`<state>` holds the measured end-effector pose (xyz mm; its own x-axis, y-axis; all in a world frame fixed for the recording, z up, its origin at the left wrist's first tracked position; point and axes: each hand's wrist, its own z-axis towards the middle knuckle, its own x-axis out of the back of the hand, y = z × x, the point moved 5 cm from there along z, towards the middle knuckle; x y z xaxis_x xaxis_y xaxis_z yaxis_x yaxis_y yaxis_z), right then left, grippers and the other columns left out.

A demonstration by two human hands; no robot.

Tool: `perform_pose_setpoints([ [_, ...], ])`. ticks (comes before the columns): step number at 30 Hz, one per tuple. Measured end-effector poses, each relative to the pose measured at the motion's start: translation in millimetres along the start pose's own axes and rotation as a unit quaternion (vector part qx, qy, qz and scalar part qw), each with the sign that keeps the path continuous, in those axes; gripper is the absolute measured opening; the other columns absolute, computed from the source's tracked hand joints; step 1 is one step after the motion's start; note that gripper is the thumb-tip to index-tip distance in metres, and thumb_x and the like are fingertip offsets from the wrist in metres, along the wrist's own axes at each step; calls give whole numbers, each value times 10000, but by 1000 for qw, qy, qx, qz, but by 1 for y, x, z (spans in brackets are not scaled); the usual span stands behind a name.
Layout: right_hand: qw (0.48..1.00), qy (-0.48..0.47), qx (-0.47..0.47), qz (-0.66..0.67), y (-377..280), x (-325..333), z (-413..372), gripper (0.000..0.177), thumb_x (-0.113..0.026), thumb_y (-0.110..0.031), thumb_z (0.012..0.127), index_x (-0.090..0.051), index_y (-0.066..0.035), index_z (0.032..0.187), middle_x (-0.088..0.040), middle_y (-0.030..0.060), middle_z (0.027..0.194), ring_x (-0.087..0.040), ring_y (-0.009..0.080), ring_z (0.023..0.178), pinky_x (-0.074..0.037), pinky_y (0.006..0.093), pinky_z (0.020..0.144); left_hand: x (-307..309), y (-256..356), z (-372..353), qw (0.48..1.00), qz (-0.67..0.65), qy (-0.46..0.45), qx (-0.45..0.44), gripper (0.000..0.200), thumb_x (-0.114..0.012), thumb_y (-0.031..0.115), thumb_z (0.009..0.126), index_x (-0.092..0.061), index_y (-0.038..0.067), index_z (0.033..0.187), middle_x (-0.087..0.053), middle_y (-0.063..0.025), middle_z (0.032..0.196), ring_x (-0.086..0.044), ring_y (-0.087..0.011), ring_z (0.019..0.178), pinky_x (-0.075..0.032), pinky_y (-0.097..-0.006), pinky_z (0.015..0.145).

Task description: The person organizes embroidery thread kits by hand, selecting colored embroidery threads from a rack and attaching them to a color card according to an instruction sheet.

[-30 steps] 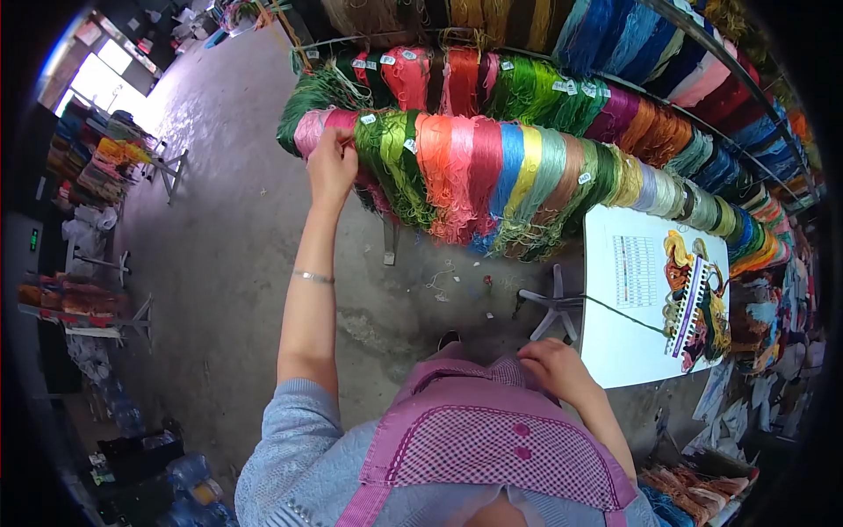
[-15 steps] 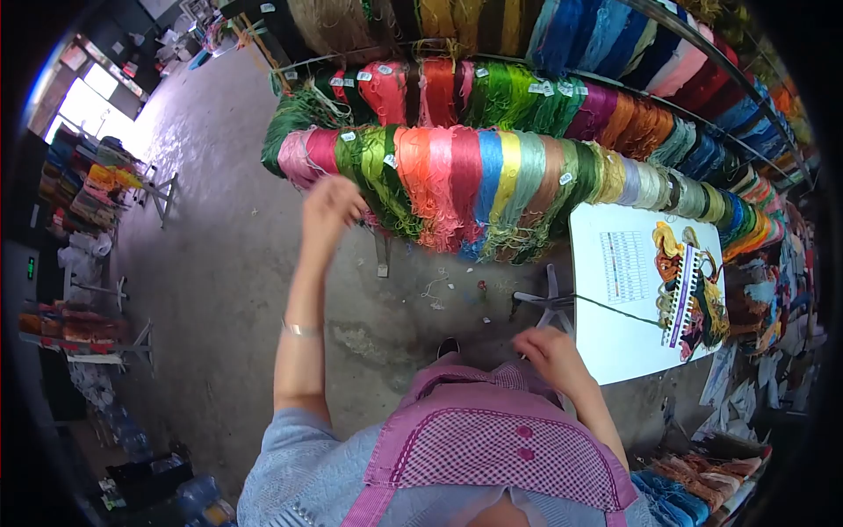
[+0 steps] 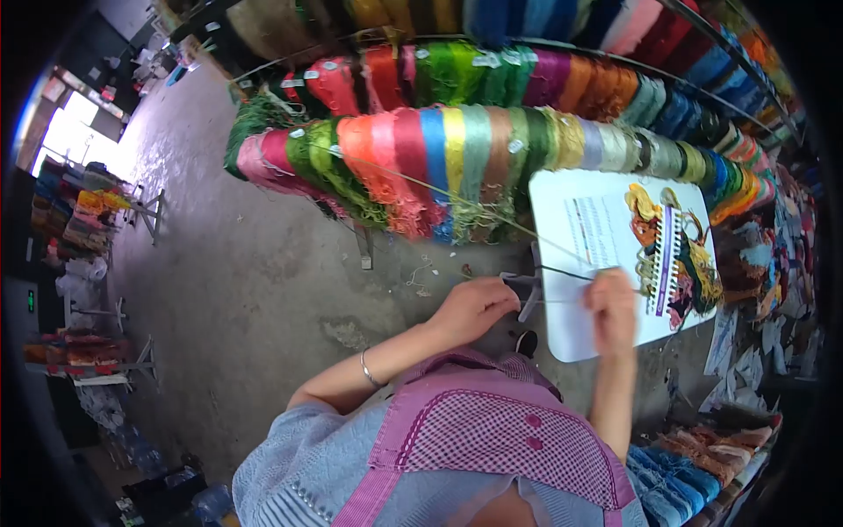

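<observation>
My left hand (image 3: 479, 309) is low in front of the apron, its fingers pinched together. A faint thread seems to run from its fingertips across to my right hand (image 3: 610, 307), which is curled and blurred over the white board (image 3: 562, 329). A dark strand (image 3: 562, 273) crosses the board's left edge and ends near my right fingers. A long pale thread (image 3: 492, 212) slants from the hanging skeins (image 3: 408, 162) towards that hand. On the board lie a printed sheet (image 3: 593, 228) and a holed purple-and-white card (image 3: 665, 263) with coloured thread bundles tied along it.
Racks with more coloured skeins (image 3: 465, 83) rise behind the front row. Further yarn lies on a stand (image 3: 88, 351) at far left and in a pile (image 3: 680, 474) at lower right. A stand leg (image 3: 364, 246) and thread scraps are on the concrete floor (image 3: 246, 290).
My left hand has come down from the skeins to near my right hand. My right hand has moved up and right over the board. A pale thread now stretches from the skeins.
</observation>
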<state>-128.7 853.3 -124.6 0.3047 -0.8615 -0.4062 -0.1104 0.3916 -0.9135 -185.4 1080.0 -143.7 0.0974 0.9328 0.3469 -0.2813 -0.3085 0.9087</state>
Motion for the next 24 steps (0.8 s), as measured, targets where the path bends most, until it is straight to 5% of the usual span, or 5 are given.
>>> perform_pose_setpoints([
  [8, 402, 580, 234, -669, -348, 280, -193, 231, -715, -270, 866, -743, -44, 908, -701, 75, 856, -630, 147, 790, -484, 285, 763, -91, -10, 76, 994, 59, -8, 87, 128, -651, 62, 870, -681, 46, 994, -652, -80, 1001, -621, -144, 789, -486, -257, 630],
  [11, 348, 552, 215, -727, -437, 348, -252, 244, -702, -247, 887, -715, -32, 773, -662, 2, 786, -567, 81, 700, -443, 238, 674, -149, -16, 102, 987, -55, -30, 150, 159, -623, 90, 920, -683, 23, 1051, -655, -49, 957, -607, -87, 772, -466, -224, 614],
  [13, 492, 528, 422, -548, -398, 296, -189, 170, -659, -198, 910, -701, -57, 826, -626, -2, 783, -564, 87, 736, -434, 232, 679, -196, 5, 120, 973, -101, -84, 191, 190, -575, 143, 961, -691, 12, 1036, -674, -37, 905, -610, -79, 722, -480, -218, 586],
  [20, 710, 269, 213, -615, -201, 300, -74, 96, -632, 6, 856, -698, -46, 904, -666, 84, 906, -623, 189, 818, -494, 289, 752, -307, 0, 115, 897, -159, -161, 380, 302, -588, 255, 964, -658, -39, 981, -684, -57, 848, -634, -88, 670, -524, -229, 577],
  [24, 937, 263, 75, -217, -137, 293, -59, 86, -593, -18, 896, -662, -16, 947, -666, 84, 895, -621, 162, 822, -499, 283, 740, -318, -1, 120, 898, -214, -80, 376, 156, -610, 127, 945, -625, -18, 1000, -674, -47, 857, -634, -86, 701, -538, -229, 636],
])
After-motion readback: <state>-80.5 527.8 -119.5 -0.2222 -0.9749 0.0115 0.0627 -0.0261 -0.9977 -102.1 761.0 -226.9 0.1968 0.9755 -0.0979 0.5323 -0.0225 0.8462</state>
